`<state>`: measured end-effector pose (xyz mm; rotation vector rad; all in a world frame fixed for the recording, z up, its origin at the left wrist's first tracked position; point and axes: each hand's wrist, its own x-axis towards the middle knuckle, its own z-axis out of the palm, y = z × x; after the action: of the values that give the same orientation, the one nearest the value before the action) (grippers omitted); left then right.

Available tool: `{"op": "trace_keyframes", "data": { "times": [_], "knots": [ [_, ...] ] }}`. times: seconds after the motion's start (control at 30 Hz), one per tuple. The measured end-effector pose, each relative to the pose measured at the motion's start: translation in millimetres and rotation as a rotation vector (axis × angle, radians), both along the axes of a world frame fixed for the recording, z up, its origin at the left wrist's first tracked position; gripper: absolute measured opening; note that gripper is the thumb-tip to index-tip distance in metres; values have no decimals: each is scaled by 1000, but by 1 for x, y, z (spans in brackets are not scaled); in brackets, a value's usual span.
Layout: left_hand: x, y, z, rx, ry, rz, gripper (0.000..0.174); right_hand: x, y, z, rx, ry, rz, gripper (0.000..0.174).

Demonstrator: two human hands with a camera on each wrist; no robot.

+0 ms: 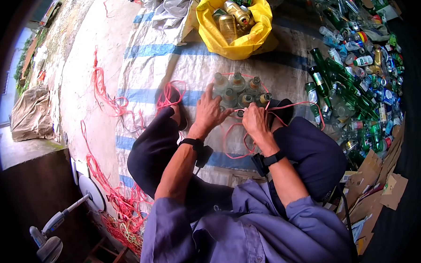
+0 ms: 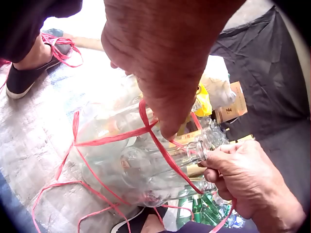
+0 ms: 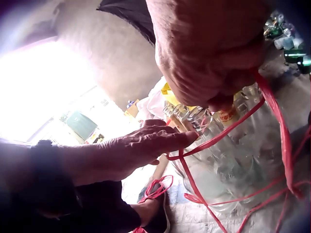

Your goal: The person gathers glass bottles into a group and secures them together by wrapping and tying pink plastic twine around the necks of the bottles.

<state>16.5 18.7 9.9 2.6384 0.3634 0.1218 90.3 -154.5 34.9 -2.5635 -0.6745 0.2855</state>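
Note:
A cluster of clear glass bottles (image 1: pixel 238 83) stands upright between the person's feet, with red plastic string (image 2: pixel 166 155) looped around it. The left hand (image 1: pixel 208 113) lies at the near left side of the cluster, its fingers extended. In the right wrist view, its fingertips touch beside the bottle necks, close to a string crossing. My right hand (image 1: pixel 257 122) is at the near right bottles, fingers curled around the string, which trails out of the fist. Its thumb sits right at a bottle mouth (image 2: pixel 197 151) in the left wrist view.
A yellow bag (image 1: pixel 237 48) of cans stands beyond the bottles. Green bottles (image 1: pixel 322 86) and mixed cans and bottles pile up on the right, with cardboard (image 1: pixel 367 171) nearer. Loose red string (image 1: pixel 124 196) and a fan (image 1: pixel 91 193) are at left. A striped sheet (image 1: pixel 148 96) covers the ground.

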Motion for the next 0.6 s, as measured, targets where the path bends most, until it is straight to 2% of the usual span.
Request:
{"op": "trace_keyframes", "data": {
  "times": [0.27, 0.33, 0.43, 0.5, 0.6],
  "knots": [
    [3, -4, 6, -30, 22, 29, 50, -26, -17, -5, -37, -3, -27, 20],
    [4, -4, 5, -36, 14, 28, 49, -34, -22, -11, -35, 39, -113, 21],
    [5, -3, 4, -42, 43, -10, 58, -44, -29, -29, 40, 75, -169, 20],
    [4, -5, 2, -49, -26, 19, 49, -47, -31, -44, 54, 81, -207, 20],
    [4, -4, 2, -40, -33, 6, 49, -50, -31, -53, 90, 96, -274, 20]
  ]
}}
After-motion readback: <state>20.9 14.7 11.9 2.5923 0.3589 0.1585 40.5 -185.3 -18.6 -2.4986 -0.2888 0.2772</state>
